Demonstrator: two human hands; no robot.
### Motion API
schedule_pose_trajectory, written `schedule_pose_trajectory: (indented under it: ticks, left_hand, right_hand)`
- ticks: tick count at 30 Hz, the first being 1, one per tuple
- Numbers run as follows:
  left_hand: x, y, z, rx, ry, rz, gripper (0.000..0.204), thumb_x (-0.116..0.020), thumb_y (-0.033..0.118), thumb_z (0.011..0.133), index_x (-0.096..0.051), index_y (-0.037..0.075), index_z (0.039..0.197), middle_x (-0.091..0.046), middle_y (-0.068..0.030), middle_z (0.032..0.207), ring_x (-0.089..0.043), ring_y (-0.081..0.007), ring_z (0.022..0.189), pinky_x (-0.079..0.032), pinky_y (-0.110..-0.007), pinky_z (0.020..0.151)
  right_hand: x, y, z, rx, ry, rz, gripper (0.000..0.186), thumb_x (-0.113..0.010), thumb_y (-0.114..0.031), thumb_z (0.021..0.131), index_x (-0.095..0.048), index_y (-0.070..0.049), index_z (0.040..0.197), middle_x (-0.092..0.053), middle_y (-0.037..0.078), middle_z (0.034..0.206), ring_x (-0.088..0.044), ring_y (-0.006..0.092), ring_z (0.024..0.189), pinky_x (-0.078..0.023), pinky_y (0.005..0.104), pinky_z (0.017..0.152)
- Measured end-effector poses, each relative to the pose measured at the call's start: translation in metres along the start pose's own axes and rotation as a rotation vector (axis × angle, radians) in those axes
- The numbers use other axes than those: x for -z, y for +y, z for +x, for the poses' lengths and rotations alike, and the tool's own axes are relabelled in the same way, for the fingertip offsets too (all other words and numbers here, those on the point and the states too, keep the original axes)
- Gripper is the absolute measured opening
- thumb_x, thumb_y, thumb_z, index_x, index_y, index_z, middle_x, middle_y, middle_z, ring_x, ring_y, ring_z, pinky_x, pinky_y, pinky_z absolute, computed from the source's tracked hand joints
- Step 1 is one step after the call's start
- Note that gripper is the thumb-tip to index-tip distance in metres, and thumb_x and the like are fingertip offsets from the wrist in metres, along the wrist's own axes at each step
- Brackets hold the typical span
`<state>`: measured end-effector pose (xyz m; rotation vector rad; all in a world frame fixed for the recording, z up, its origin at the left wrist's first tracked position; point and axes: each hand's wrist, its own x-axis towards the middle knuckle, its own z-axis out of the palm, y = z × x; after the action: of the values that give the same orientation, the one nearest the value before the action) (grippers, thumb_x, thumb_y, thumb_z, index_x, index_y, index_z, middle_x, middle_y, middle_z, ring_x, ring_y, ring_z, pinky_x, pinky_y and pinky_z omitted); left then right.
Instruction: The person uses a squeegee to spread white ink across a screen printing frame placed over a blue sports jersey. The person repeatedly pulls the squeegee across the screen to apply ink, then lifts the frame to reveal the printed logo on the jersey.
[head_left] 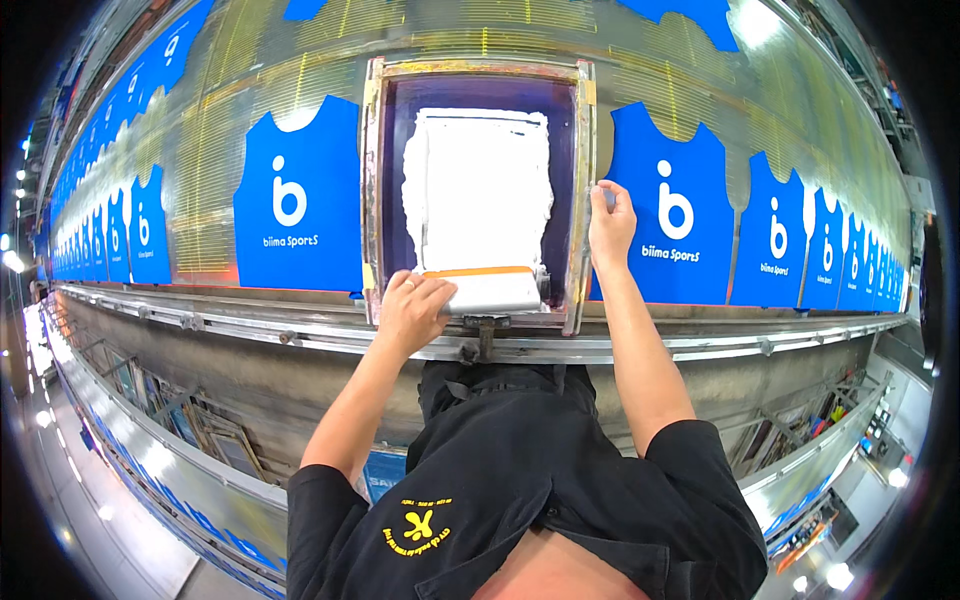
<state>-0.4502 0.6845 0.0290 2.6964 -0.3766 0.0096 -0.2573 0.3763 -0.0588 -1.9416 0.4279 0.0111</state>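
Note:
A screen printing frame (585, 130) lies on the long printing table in front of me, its dark mesh bearing a thick patch of white ink (480, 185). Along the frame's near end rests a silver squeegee (497, 292) with an orange blade. My left hand (415, 305) has its fingers closed over the squeegee's left part. My right hand (612, 222) is closed on the right rail of the frame. Blue fabric pieces with white prints lie on either side: one to the left (295, 170), another to the right (670, 150).
Rows of printed blue pieces (145, 225) run along the table both ways. A metal rail (700, 343) follows its near edge. Behind me is another long table (170, 470), with stored frames (220, 435) on racks beneath the rails.

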Motion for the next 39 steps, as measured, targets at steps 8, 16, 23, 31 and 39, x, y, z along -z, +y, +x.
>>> schedule_pose_trajectory:
  ticks: [8, 16, 23, 31, 39]
  left_hand:
    - [0.019, -0.093, 0.159, -0.111, 0.137, 0.034, 0.028, -0.089, 0.033, 0.079, -0.081, 0.015, 0.099, -0.078, -0.0045, 0.090, -0.073, -0.0264, 0.086, -0.049, -0.045, 0.086]
    - [0.022, -0.143, 0.272, 0.058, -0.115, 0.057, 0.038, -0.087, 0.047, 0.083, -0.083, 0.015, 0.101, -0.079, -0.0065, 0.093, -0.074, -0.0301, 0.091, -0.057, -0.045, 0.085]
    - [0.018, -0.145, 0.275, 0.082, -0.077, 0.114, 0.042, -0.083, 0.058, 0.084, -0.083, 0.016, 0.093, -0.076, -0.0079, 0.079, -0.075, -0.0312, 0.078, -0.060, -0.045, 0.074]
    - [-0.018, -0.090, 0.141, 0.014, 0.159, 0.012, 0.024, -0.091, 0.036, 0.076, -0.087, 0.024, 0.097, -0.077, -0.0067, 0.080, -0.073, -0.0305, 0.075, -0.054, -0.045, 0.074]
    - [-0.032, -0.008, -0.015, 0.072, 0.123, -0.020, 0.040, -0.089, 0.008, 0.066, -0.083, 0.014, 0.105, -0.082, -0.0027, 0.107, -0.074, -0.0204, 0.087, -0.053, -0.038, 0.086]
  right_hand:
    - [-0.002, 0.000, -0.004, 0.017, -0.022, -0.145, 0.032, -0.074, -0.032, 0.101, -0.071, -0.007, 0.121, -0.073, 0.006, 0.097, -0.067, 0.0155, 0.085, -0.054, 0.0335, 0.080]
    - [-0.011, -0.043, 0.009, 0.193, 0.118, -0.298, 0.048, -0.079, -0.039, 0.097, -0.070, -0.001, 0.124, -0.072, 0.016, 0.124, -0.065, 0.0306, 0.119, -0.048, 0.0413, 0.104]
    - [-0.109, -0.138, 0.080, 0.865, -0.338, -0.592, 0.048, -0.087, -0.043, 0.087, -0.075, -0.006, 0.114, -0.074, 0.012, 0.104, -0.067, 0.0336, 0.105, -0.050, 0.0458, 0.099]
    - [-0.067, -0.072, -0.046, 0.948, -0.332, -0.658, 0.033, -0.084, -0.020, 0.076, -0.071, -0.010, 0.104, -0.070, 0.007, 0.098, -0.062, 0.0307, 0.091, -0.045, 0.0456, 0.081]
    - [0.001, -0.032, -0.196, 0.868, -0.397, -0.617, 0.050, -0.085, -0.010, 0.068, -0.068, -0.010, 0.115, -0.068, 0.004, 0.111, -0.062, 0.0259, 0.104, -0.042, 0.0432, 0.092]
